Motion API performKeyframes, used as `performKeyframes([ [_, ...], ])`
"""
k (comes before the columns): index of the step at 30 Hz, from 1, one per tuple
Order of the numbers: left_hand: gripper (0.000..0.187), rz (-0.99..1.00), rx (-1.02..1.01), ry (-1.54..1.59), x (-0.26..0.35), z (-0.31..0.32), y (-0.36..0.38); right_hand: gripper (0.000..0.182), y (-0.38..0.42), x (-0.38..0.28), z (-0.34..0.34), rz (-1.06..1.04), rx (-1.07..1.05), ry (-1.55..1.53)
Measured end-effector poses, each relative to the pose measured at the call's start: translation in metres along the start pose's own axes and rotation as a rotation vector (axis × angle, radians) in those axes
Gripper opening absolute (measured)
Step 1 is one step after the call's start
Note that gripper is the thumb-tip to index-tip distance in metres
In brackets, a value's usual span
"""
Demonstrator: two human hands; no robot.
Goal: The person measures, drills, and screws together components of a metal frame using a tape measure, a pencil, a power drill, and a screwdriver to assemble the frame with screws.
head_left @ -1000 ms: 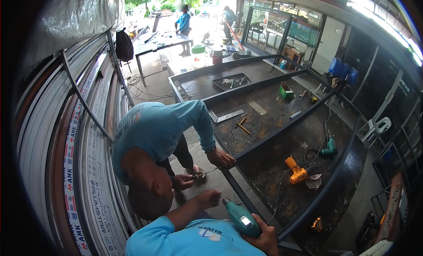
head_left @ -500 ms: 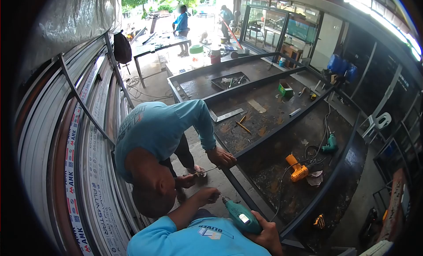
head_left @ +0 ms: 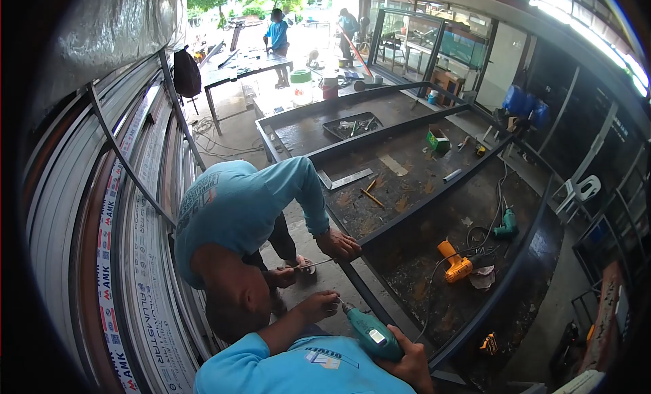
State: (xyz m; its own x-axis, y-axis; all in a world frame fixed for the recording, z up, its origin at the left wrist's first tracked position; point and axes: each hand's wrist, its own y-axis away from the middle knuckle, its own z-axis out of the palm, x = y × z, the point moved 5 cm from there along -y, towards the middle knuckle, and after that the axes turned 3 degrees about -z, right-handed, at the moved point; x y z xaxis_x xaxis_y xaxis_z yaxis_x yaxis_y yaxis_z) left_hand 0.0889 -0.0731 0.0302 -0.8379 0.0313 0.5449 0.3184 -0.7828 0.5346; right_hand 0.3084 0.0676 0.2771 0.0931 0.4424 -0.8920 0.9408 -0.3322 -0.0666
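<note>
A green power drill [head_left: 369, 331] is held in my right hand [head_left: 409, 364], its chuck pointing up and left. My left hand [head_left: 320, 306] is closed, with fingertips pinched just off the drill's tip; whatever is between them is too small to make out. Right beside it, a co-worker [head_left: 244, 224] in a blue shirt bends over the dark metal frame [head_left: 366, 291]. One of the co-worker's hands [head_left: 339, 245] rests on the frame bar, while the other holds a thin rod-like tool [head_left: 313, 264] against the bar.
Inside the frame on the dark tabletop lie an orange drill [head_left: 456, 262], another green drill [head_left: 506, 223] with cords, a metal square [head_left: 349, 180], a yellow pencil-like stick [head_left: 373, 196] and a green box [head_left: 438, 139]. Stacked metal profiles [head_left: 139, 279] line the left side.
Very little differs. The co-worker's head dips slightly, and my left hand sits marginally lower, still pinched by the drill tip. My right hand keeps its hold on the drill.
</note>
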Motion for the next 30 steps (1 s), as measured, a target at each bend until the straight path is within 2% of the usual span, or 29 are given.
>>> performKeyframes([
  [2,0.014,0.012,-0.213,0.212,-0.005,0.008,-0.003,0.072,0.0,0.002,-0.001,0.0,0.002,-0.015],
  [6,0.014,0.037,-0.27,0.324,-0.012,0.019,-0.011,0.073,0.0,0.008,-0.001,0.019,0.019,-0.023],
  [8,0.016,0.061,-0.398,0.428,-0.01,0.03,-0.015,0.074,0.0,0.006,-0.002,0.009,0.034,-0.023],
  [11,0.013,0.066,-0.312,0.408,-0.002,0.048,-0.011,0.075,-0.001,0.003,-0.004,0.007,0.044,-0.015],
  [18,0.013,-0.004,-0.333,0.315,-0.015,0.031,-0.034,0.076,0.003,0.013,-0.007,-0.002,0.08,0.005],
  [20,0.014,-0.009,-0.13,0.052,-0.011,0.027,-0.034,0.076,0.004,0.014,-0.01,-0.018,0.085,0.016],
  [23,0.015,0.0,-0.105,-0.067,-0.008,0.024,-0.035,0.076,0.005,0.012,-0.012,-0.013,0.058,0.058],
  [30,0.016,0.033,-0.078,-0.129,-0.003,0.019,-0.029,0.074,0.0,0.014,-0.011,0.013,0.041,0.047],
])
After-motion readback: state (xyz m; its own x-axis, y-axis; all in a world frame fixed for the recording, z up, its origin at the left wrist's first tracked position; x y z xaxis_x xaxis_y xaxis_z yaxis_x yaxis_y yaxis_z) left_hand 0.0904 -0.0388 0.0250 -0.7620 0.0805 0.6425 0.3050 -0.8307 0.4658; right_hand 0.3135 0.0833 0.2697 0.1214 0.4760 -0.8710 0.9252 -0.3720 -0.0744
